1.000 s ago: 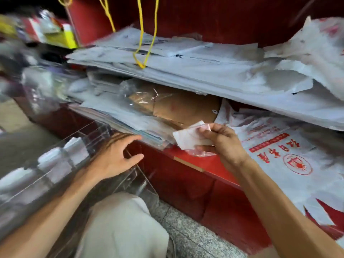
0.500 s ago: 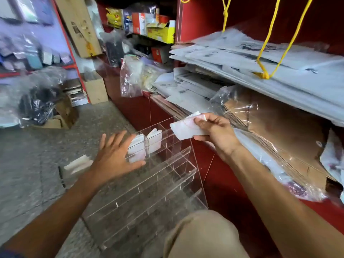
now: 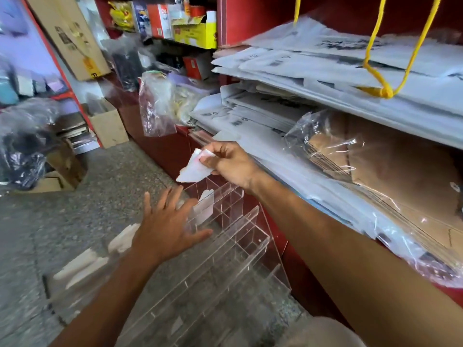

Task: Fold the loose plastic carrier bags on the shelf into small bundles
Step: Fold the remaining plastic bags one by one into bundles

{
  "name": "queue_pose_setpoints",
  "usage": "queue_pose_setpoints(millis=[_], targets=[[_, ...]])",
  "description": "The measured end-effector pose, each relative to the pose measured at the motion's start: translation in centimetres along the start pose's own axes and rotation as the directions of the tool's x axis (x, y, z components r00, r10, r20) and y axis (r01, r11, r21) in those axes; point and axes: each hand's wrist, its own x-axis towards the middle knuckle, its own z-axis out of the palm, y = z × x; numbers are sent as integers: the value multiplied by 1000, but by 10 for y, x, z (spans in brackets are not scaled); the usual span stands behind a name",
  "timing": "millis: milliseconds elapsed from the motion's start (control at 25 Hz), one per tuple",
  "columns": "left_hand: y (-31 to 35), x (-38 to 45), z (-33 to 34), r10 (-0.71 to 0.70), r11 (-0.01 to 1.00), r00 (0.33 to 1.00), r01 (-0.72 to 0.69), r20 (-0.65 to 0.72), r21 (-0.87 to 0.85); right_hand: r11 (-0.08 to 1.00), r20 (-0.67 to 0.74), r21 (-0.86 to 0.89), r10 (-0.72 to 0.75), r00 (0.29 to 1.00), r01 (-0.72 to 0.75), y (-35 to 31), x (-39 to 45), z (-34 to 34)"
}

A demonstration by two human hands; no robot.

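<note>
My right hand point(image 3: 231, 164) pinches a small folded white plastic bag bundle point(image 3: 194, 169) and holds it just above the top row of a clear acrylic organiser point(image 3: 240, 236). My left hand point(image 3: 165, 224) hovers flat with fingers spread over the organiser's left part. More white bundles point(image 3: 205, 206) sit in its top compartments, and several others point(image 3: 82, 264) lie in its left side. Flat stacks of white bags point(image 3: 288, 68) fill the red shelf point(image 3: 253, 23) to the right.
A clear bag of brown cardboard sheets point(image 3: 375, 171) overhangs the shelf edge on the right. Yellow cord loops point(image 3: 383, 91) hang above the bags. A clear bag of small goods point(image 3: 160, 106), cardboard boxes point(image 3: 107, 126) and a black bagged heap point(image 3: 22, 151) stand along the speckled floor point(image 3: 112, 176).
The view has swung left from the shelf to the organiser. My right hand has carried the folded bundle down over the top compartments. My left hand has stayed spread over the organiser.
</note>
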Motion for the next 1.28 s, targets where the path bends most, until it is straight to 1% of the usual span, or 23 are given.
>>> queue_pose_setpoints(millis=[80, 160, 280, 360, 520, 640, 760, 800, 880, 960, 1000, 1120, 1240, 1280], targets=[[1, 0, 1, 7, 1000, 1000, -7, -14, -4, 979, 114, -198, -32, 993, 54, 8, 9, 9], [1, 0, 2, 9, 1000, 999, -10, -45, -22, 933, 213, -350, -12, 977, 88, 12, 13, 12], [0, 0, 3, 3, 1000, 999, -4, -47, -21, 894, 250, -433, 0, 968, 112, 15, 16, 11], [0, 0, 3, 9, 1000, 999, -10, -34, -21, 849, 279, -513, 29, 960, 124, 18, 14, 11], [0, -1, 2, 19, 999, 999, -20, -29, -46, 783, 279, -594, -13, 960, 183, 17, 5, 13], [-2, -1, 2, 18, 999, 1000, -18, -1, -51, 677, 303, -706, 24, 953, 207, 9, 7, 9], [-2, 0, 3, 25, 998, 1000, -25, 2, -56, 627, 341, -744, 58, 938, 232, 2, 6, 14], [-2, 0, 3, 26, 998, 1000, -26, 0, -64, 600, 337, -764, 59, 940, 236, 3, 6, 19], [-2, 0, 3, 26, 997, 1000, -26, 3, -78, 526, 249, -822, -12, 968, 218, 13, 6, 29], [-2, 0, 4, 33, 995, 999, -33, -4, -89, 549, 158, -818, -69, 985, 170, 22, 6, 33], [-3, 0, 4, 36, 995, 999, -36, -9, -95, 574, 162, -803, -46, 986, 159, 26, 7, 33], [-3, -1, 3, 30, 994, 1000, -30, -3, -103, 596, 275, -783, 72, 959, 180, 36, 2, 32], [-1, -2, 1, 22, 992, 1000, -24, -19, -126, 633, 282, -750, 43, 959, 192, 41, -13, 22], [-1, -2, 1, 21, 990, 999, -25, -30, -137, 626, 270, -758, 45, 962, 183, 39, -21, 16]])
